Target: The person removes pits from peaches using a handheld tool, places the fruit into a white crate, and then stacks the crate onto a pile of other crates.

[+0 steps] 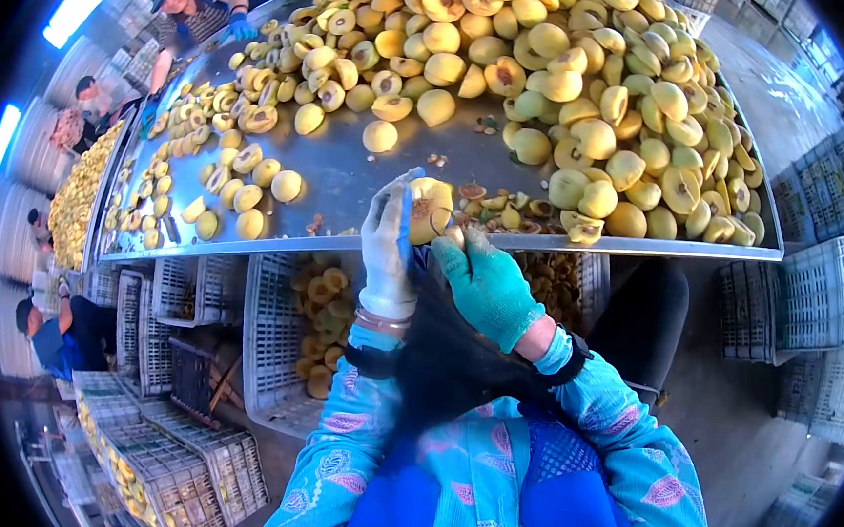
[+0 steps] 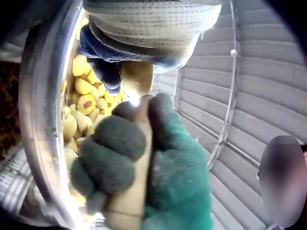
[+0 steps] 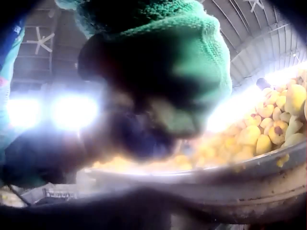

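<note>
My left hand (image 1: 389, 247), in a white glove with blue fingers, holds a yellow peach half (image 1: 429, 212) just over the table's front edge. The half's brownish cut face shows in the head view. In a green glove, my right hand (image 1: 491, 286) grips a wooden-handled tool (image 2: 128, 199), fingers curled round the pale handle. Its front end meets the peach half, and the working tip is mostly hidden. Both hands nearly touch each other. The right wrist view is blurred, with the green glove (image 3: 192, 62) covering the work.
A metal table (image 1: 335, 174) carries a large heap of peach halves (image 1: 638, 112), with scraps along its front edge. Below stand plastic crates (image 1: 261, 350), one holding peach halves. Stacked crates (image 1: 816, 291) rise at the right. Another person (image 1: 200, 8) works at the far left.
</note>
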`<state>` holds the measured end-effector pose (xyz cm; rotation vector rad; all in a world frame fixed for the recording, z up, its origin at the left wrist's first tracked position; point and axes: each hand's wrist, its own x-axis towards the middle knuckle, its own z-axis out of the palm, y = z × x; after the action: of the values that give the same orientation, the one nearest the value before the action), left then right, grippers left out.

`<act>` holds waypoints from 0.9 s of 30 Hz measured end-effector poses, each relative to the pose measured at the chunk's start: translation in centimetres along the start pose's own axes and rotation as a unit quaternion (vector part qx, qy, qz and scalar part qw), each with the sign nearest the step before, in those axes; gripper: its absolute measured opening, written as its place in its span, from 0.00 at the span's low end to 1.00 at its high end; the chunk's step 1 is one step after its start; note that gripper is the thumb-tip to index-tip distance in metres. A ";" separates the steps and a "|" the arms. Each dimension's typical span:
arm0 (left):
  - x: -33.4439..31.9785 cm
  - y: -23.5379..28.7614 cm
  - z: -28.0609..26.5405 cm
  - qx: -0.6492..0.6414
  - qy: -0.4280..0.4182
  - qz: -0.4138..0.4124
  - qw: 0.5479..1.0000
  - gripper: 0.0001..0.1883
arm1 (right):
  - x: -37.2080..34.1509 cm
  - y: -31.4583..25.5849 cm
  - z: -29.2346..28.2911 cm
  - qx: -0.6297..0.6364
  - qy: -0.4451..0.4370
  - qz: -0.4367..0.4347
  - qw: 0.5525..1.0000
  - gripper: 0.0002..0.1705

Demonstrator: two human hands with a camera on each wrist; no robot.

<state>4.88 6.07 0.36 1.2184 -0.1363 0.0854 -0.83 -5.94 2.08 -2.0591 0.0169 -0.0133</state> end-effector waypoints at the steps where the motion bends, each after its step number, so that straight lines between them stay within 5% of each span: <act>1: -0.2 0.1 0.3 0.073 -0.003 0.050 0.996 0.18 | -0.1 0.0 0.0 0.017 0.002 0.001 1.000 0.24; 2: -0.4 0.1 0.6 0.145 0.001 0.100 0.984 0.17 | -0.3 0.0 -0.1 0.034 0.004 0.001 0.999 0.24; 4: -0.1 -0.3 0.0 -0.031 0.062 -0.015 0.997 0.14 | -0.8 -0.1 -0.4 0.033 0.007 0.004 0.999 0.24; 9: -0.6 -1.3 0.1 0.099 0.079 0.045 0.991 0.14 | -1.1 -1.0 -1.6 0.012 0.003 0.005 1.000 0.24; 11: -1.0 -0.9 0.8 -0.021 0.018 -0.013 1.000 0.15 | -0.2 0.0 -0.5 0.004 -0.034 0.037 0.999 0.25; 16: -1.6 -0.5 2.4 -0.098 0.048 -0.080 0.991 0.13 | -0.5 2.2 1.3 0.094 -0.007 0.045 0.995 0.27; 18: -1.6 -1.1 2.6 0.079 0.075 0.002 0.994 0.11 | -0.6 1.7 1.6 0.153 0.012 0.067 0.986 0.27; 19: -1.7 -0.8 1.6 0.255 -0.016 0.161 0.953 0.11 | -0.4 3.4 3.7 0.109 0.025 -0.026 0.993 0.23; 20: -2.0 -2.4 -1.1 0.442 0.014 0.146 0.885 0.11 | 0.2 5.1 5.7 0.059 0.046 -0.120 0.990 0.19; 21: -2.6 -1.5 0.4 0.246 -0.015 -0.010 0.969 0.14 | 0.9 7.0 7.4 0.011 0.074 -0.208 0.975 0.16; 22: -2.4 -1.7 1.0 0.160 -0.048 -0.055 0.984 0.14 | -0.5 4.1 3.5 0.177 -0.027 -0.035 0.983 0.14; 25: -2.1 -0.2 3.0 0.057 -0.098 -0.094 0.989 0.16 | -1.3 1.8 0.3 0.396 -0.012 0.075 0.915 0.23; 26: -2.3 0.3 2.6 0.053 -0.111 -0.095 0.988 0.16 | -1.7 2.3 -1.1 0.415 -0.231 0.231 0.849 0.22; 27: -3.3 1.7 4.3 0.093 -0.074 -0.094 0.989 0.16 | -1.5 3.3 0.0 0.603 -0.291 0.264 0.695 0.24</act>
<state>1.12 2.64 2.95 1.4178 -0.1446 -0.1600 -2.37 -7.42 -0.82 -0.5938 0.1629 0.7865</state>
